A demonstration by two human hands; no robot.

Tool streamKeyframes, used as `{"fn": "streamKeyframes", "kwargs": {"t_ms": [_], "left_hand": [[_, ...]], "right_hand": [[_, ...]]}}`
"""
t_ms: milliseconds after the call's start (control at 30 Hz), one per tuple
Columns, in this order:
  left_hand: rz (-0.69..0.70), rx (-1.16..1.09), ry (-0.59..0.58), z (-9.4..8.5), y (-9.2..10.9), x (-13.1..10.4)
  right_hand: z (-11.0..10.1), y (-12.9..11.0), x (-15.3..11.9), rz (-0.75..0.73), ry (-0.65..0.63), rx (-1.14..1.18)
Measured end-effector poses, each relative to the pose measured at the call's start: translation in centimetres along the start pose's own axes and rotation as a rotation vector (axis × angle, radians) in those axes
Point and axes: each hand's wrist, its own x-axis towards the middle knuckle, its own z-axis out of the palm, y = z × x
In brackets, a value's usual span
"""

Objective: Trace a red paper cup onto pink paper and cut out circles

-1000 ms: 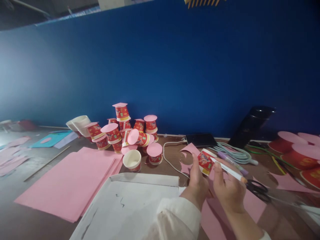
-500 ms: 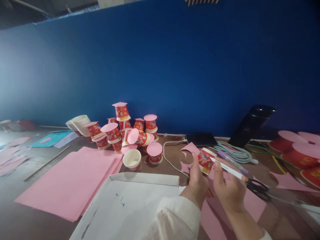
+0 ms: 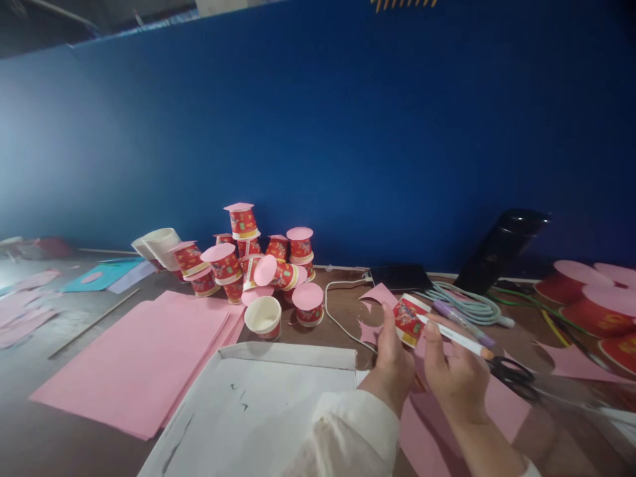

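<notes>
My left hand is closed on a small red paper cup, which lies tilted on its side with its white rim toward the upper right. In my right hand is a white marker with an orange end. The marker's tip is close to the cup's side; whether they touch I cannot tell. Pink paper scraps lie around both hands. Black-handled scissors are just right of my right hand.
Red cups with pink discs are piled at centre-left, beside an open cup. Pink sheets and a white tray lie in front. A black bottle, coiled cable and larger red cups stand right.
</notes>
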Motion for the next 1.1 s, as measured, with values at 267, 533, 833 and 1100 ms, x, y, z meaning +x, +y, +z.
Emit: {"fn": "streamKeyframes", "kwargs": {"t_ms": [267,533,833,1100], "left_hand": [[-0.026,0.012,0.009,0.1,0.1,-0.1],[-0.039,-0.04,0.012,-0.4,-0.1,0.4],[-0.066,-0.1,0.081,-0.3,0.0,0.5],[-0.066,-0.094,0.089,-1.0,-0.5,1.1]], "right_hand": [[0.0,-0.1,0.0,0.018,-0.004,-0.02],[-0.3,-0.5,0.0,0.059,-0.025,0.017],[-0.5,-0.1,0.3,0.121,0.022,-0.002],[-0.4,-0.1,0.0,0.115,-0.004,-0.064]]}}
